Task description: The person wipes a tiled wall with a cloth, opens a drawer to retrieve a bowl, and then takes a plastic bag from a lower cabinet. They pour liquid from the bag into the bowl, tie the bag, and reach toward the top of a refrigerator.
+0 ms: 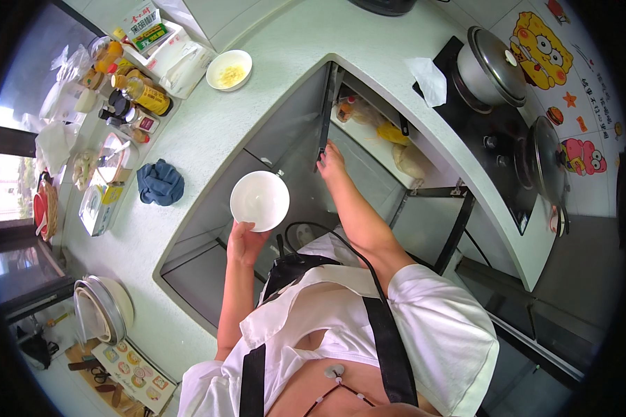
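A plain white bowl (259, 193) is in my left hand (247, 243), thumb at its near rim; its inside looks bare. My right hand (332, 161) closes on the edge of an open cabinet door (325, 111) below the counter. To the right of that door, the open cabinet shelf (379, 147) bears bagged food, among it a yellow packet (394, 133). Beyond my hands, a small white bowl (229, 70) with pale yellow chopped bits stands on the counter.
Bottles (142, 94) and jars crowd the counter's left side, near a crumpled blue cloth (160, 183). Nested basins (104, 309) stand at the lower left. On the right, a lidded pot (490, 66) and a pan (546, 160) sit on the black stove (497, 163).
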Demonstrator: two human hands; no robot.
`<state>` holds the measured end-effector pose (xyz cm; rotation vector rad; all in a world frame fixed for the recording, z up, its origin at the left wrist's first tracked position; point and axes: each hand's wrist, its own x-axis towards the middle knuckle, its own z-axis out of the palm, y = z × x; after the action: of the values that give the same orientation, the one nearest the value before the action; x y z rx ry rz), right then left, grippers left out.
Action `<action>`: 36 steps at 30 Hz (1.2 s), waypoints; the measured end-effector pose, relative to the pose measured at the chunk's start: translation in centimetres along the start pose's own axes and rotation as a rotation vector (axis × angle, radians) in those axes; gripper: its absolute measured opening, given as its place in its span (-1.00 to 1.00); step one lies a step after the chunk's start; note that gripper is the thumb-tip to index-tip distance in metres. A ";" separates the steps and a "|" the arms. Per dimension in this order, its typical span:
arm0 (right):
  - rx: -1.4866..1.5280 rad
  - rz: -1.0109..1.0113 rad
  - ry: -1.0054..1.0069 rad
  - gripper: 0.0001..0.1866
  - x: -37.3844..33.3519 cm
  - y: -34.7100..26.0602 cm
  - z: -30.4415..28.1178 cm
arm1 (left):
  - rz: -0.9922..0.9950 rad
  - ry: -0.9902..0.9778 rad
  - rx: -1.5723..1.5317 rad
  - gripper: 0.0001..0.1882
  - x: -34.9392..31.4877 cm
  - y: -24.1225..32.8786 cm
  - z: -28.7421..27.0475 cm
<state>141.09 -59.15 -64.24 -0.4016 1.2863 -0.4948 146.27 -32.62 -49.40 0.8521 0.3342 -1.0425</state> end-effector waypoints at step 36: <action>-0.070 -0.025 -0.166 -0.71 -11.1 -0.4 -18.0 | -0.088 -0.191 0.059 -0.28 1.8 0.0 2.5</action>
<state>121.35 -53.42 -59.36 -0.5073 1.1414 -0.4286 146.77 -35.58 -48.93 0.7888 0.1818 -1.2102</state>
